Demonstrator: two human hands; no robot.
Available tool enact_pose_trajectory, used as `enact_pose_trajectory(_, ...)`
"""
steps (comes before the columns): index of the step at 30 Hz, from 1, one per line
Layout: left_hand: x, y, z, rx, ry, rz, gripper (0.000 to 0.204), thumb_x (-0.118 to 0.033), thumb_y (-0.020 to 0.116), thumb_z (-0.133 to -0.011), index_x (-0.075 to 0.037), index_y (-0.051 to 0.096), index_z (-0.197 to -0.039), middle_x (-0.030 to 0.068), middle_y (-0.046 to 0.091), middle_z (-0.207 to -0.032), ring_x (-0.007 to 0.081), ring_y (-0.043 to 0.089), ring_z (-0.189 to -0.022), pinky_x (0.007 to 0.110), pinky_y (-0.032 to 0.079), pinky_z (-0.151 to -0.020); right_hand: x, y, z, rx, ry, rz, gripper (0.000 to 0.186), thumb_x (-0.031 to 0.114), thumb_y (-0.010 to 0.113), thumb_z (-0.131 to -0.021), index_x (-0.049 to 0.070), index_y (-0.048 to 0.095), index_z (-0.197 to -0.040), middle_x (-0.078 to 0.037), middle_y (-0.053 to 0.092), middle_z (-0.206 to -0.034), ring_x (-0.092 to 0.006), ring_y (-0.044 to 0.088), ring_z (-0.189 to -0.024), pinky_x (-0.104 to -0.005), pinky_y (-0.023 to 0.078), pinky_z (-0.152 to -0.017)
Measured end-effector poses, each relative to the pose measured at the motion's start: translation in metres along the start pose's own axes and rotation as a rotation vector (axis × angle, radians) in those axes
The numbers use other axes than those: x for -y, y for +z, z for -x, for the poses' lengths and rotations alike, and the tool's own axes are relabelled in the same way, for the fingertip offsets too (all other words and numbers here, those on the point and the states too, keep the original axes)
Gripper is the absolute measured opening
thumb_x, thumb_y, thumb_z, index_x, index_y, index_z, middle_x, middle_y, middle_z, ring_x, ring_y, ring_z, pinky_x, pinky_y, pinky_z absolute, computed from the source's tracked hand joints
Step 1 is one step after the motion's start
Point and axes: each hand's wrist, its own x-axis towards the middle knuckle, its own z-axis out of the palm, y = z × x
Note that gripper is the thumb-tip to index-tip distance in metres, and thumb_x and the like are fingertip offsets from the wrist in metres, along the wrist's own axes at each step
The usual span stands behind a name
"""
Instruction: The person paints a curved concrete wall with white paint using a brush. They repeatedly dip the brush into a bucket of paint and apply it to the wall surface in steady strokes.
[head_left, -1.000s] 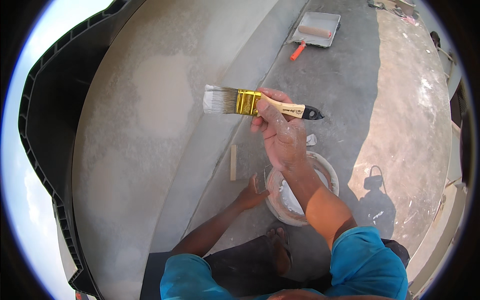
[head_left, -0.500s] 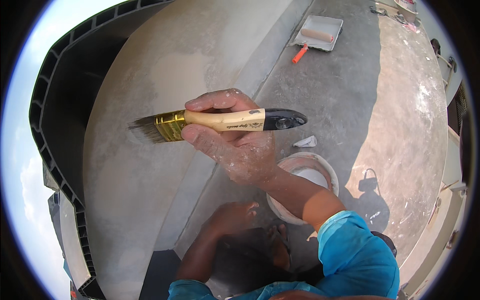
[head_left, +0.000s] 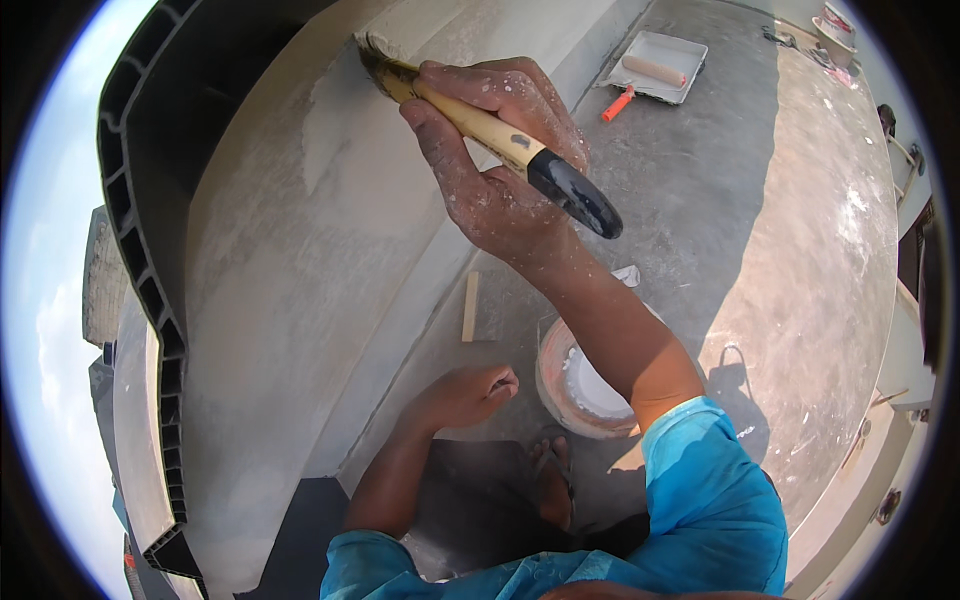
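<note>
My right hand (head_left: 500, 150), spotted with white paint, grips a paintbrush (head_left: 485, 125) between thumb and fingers. The brush has a pale wooden handle with a black end, a brass-coloured ferrule and dark bristles. Its bristle tip touches, or nearly touches, the grey plastered wall (head_left: 330, 200) at the upper left. Closed, with the fingers curled in, my left hand (head_left: 465, 397) is held low in front of my body; nothing shows in it. Beneath my right forearm stands a round bucket (head_left: 555, 380) with white paint inside, partly hidden by the arm.
A white paint tray (head_left: 672, 50) holds a paint roller (head_left: 653, 70) with an orange handle. Between wall and bucket lies a wood-edged block (head_left: 470, 307). A crumpled white scrap (head_left: 627, 275) is by the bucket. Black hollow panel edging (head_left: 150, 290) borders the wall on the left.
My right hand has moved up and forward with the paintbrush, which now tilts with its bristles up at the wall. My left hand has closed. The wood-edged block has come into view.
</note>
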Motion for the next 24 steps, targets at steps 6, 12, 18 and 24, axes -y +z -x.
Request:
enact_pose_trajectory(6, 0.114, 0.073, -0.013, -0.475, 0.293, -0.068, 0.034, -0.033, 0.056, -0.103, -0.006, 0.062, -0.123, 0.0155, 0.071, -0.112, 0.0303, 0.068, -0.108, 0.041, 0.051, -0.092, 0.113, 0.014, 0.034, 0.286, 0.274, -0.555, 0.026, 0.001, 0.082, -0.079, 0.004, 0.070, -0.101, -0.009, 0.065, -0.089, -0.0210, 0.068, -0.075, -0.0291, 0.056, -0.063)
enact_pose_trajectory(12, 0.016, 0.017, -0.005, -0.040, 0.044, 0.066, 0.035, -0.034, 0.055, -0.104, -0.005, 0.063, -0.122, 0.0162, 0.071, -0.115, 0.0319, 0.068, -0.110, 0.042, 0.050, -0.093, -0.001, 0.008, 0.004, 0.044, 0.508, -0.384, 0.018, 0.006, 0.079, -0.092, 0.001, 0.071, -0.107, -0.005, 0.074, -0.093, -0.0116, 0.069, -0.075, -0.0248, 0.058, -0.068)
enact_pose_trajectory(18, 0.040, 0.036, -0.006, -0.065, 0.024, 0.077, 0.035, -0.033, 0.055, -0.104, -0.005, 0.063, -0.122, 0.0167, 0.071, -0.119, 0.0327, 0.068, -0.114, 0.043, 0.050, -0.096, -0.042, -0.020, -0.019, -0.255, 0.604, -0.160, 0.024, 0.011, 0.072, -0.097, -0.009, 0.067, -0.110, -0.011, 0.071, -0.090, -0.0166, 0.068, -0.073, -0.0285, 0.059, -0.067)
enact_pose_trajectory(24, 0.055, 0.056, -0.010, -0.070, 0.027, 0.089, 0.037, -0.033, 0.055, -0.104, -0.003, 0.062, -0.125, 0.0174, 0.071, -0.121, 0.0333, 0.067, -0.116, 0.043, 0.051, -0.097, 0.002, -0.026, 0.017, -0.144, 0.754, -0.663, 0.020, 0.010, 0.072, -0.096, -0.007, 0.067, -0.105, -0.013, 0.071, -0.089, -0.0175, 0.070, -0.070, -0.0291, 0.060, -0.066)
